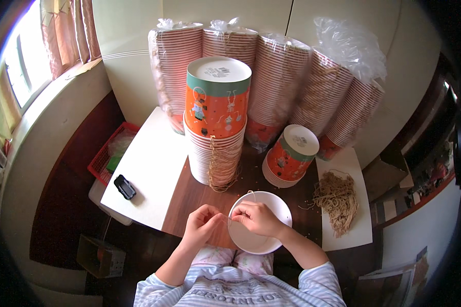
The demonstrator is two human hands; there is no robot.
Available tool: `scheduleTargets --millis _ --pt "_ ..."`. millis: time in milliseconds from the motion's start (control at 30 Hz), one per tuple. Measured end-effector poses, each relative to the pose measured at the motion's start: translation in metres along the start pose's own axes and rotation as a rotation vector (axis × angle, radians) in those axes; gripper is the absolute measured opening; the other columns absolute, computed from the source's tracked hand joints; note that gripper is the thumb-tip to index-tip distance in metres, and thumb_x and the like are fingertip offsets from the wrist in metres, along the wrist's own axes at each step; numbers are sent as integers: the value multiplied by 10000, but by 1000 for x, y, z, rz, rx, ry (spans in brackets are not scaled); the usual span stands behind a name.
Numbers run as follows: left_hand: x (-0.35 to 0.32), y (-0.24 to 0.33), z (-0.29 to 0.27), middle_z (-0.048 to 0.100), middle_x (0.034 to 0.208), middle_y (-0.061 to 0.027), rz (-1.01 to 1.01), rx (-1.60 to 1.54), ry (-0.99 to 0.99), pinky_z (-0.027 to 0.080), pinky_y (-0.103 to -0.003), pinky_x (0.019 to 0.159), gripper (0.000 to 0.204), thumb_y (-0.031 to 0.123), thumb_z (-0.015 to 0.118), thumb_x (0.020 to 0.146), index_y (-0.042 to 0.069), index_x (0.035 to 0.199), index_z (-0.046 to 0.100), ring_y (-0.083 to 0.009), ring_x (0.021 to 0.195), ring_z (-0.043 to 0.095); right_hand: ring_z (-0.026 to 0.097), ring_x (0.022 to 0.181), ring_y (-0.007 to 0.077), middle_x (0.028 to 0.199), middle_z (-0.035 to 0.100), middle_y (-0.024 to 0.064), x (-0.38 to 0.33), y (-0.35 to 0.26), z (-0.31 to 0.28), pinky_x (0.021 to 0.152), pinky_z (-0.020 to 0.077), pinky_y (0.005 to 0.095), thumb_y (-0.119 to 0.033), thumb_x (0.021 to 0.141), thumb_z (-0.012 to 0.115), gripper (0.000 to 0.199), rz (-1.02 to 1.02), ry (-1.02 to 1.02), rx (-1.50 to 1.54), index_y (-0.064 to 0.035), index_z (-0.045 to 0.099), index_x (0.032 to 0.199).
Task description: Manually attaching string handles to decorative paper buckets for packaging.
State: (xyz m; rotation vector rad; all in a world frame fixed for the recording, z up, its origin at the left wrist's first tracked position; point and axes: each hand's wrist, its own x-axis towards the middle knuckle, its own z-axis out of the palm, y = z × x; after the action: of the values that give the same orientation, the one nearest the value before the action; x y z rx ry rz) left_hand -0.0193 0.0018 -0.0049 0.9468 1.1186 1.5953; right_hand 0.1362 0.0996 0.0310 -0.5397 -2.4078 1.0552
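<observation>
Where the table's white left panel [147, 156] begins, we find a red plastic basket [100, 159] just beyond its outer edge and a small black tray-like object [124, 188] lying on it. Next, a tall stack of nested paper buckets [216, 117] stands inverted, the orange-and-green uppermost one base up and its long axis near vertical; a hank of tan twine [224, 163] hangs down the side. Behind, we count five plastic-wrapped stacks [279, 77] in a row, those at right leaning.

Nearer, the left hand [205, 225] bends its thumb and forefinger together, pinching a pale twine strand [253, 194], which shows at the fingertips and again at the rim of an open white-lined paper bucket [271, 225]. We see this bucket at the table's near edge, before the person's lap, its mouth turned upward toward us and its long axis running roughly along our line of sight; we cannot tell what supports its base. The right hand [257, 218] lies over the mouth, fingers curled and tips pinched on the strand beside the left.

Farther right, a short inverted stack [291, 156] leans slightly, base up, and a loose tan twine bundle [337, 199] lies on the white right panel [361, 225].
</observation>
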Motion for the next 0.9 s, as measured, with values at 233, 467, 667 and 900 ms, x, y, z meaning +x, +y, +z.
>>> scheduleTargets --millis 233,467,667,900 --pt "4 -12 -8 562 734 -18 -36 -53 32 415 -194 620 67 42 563 819 18 777 517 -66 686 518 586 668 230 744 587 102 -1 1 -3 596 451 320 -114 779 592 99 32 -48 68 -23 555 786" --pt "5 -18 -10 564 733 -24 -52 -48 32 419 -195 628 72 47 554 827 20 776 510 -70 690 522 562 665 164 729 578 81 -2 0 -4 589 435 277 -78 789 582 75 57 -94 140 -10 552 781" --pt "6 -22 -10 564 711 -14 -4 39 50 406 -167 583 76 46 546 835 7 787 502 -41 657 507 560 661 157 727 580 78 -3 1 -5 588 434 273 -98 799 575 92 48 -119 157 -9 555 789" --pt "4 -25 -4 511 683 18 124 234 128 376 -157 533 69 33 571 819 13 793 510 -23 614 456 562 650 150 705 568 73 -8 -5 -8 574 437 266 -118 804 582 112 81 -149 144 -13 544 817"
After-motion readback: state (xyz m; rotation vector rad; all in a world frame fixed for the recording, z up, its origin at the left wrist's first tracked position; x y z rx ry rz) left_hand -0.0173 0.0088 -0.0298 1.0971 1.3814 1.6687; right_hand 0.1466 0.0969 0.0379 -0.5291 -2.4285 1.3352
